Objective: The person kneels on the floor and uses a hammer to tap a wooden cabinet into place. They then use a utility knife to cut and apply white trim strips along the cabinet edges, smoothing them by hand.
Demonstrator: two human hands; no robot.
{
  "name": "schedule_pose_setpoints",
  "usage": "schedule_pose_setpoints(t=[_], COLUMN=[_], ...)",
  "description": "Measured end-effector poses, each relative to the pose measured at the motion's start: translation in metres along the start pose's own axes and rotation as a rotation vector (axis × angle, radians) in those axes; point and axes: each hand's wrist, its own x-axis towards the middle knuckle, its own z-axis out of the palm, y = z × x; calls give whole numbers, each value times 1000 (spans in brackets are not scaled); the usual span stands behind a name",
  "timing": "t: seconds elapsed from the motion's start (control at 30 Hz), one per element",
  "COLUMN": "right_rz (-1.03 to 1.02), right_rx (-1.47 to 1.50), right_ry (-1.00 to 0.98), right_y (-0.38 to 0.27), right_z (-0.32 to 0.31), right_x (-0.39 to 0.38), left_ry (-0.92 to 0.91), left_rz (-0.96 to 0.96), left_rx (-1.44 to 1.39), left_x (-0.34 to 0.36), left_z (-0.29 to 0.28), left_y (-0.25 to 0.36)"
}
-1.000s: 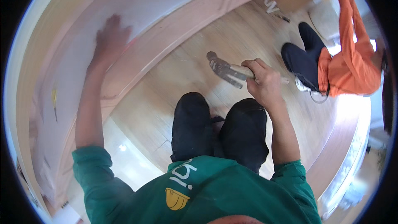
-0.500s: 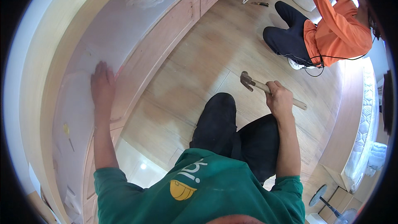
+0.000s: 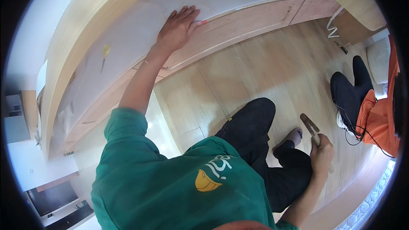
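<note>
My left hand (image 3: 175, 30) lies palm down on the pale, film-covered top (image 3: 140, 38) of a low wooden cabinet, fingers stretched out. Its thumb is at the front edge, beside a small red-pink thing (image 3: 203, 22) whose kind I cannot make out. The cabinet's pinkish wooden front (image 3: 247, 27) drops from that edge to the floor. In my right hand (image 3: 322, 150) is a claw hammer (image 3: 310, 124), gripped round its pale handle low over the floor at my right side. The handle's lower end is hidden by the hand.
A curved light-wood panel edge (image 3: 81, 47) stands over the cabinet top, where a yellow-ended tool (image 3: 105, 51) lies. At right, another person in an orange top (image 3: 377, 119) kneels on the wood-look floor (image 3: 238, 72). A white strip (image 3: 333, 25) and a dark tool (image 3: 341, 47) lie beyond.
My view has turned left, so the cabinet and the other person appear shifted to the right. The hammer has swung down and back towards my right side; my left hand remains on the cabinet top.
</note>
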Motion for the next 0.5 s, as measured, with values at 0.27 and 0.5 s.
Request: schedule_pose_setpoints(t=[0.27, 0.5], right_rz=[-105, -69], right_rx=[-84, 3], right_ry=[-199, -185], right_y=[9, 24], right_z=[3, 8], right_x=[-3, 8], left_ry=[139, 42], left_rz=[-194, 1], left_rx=[-188, -226], left_x=[7, 133], left_z=[-12, 3], left_y=[17, 140])
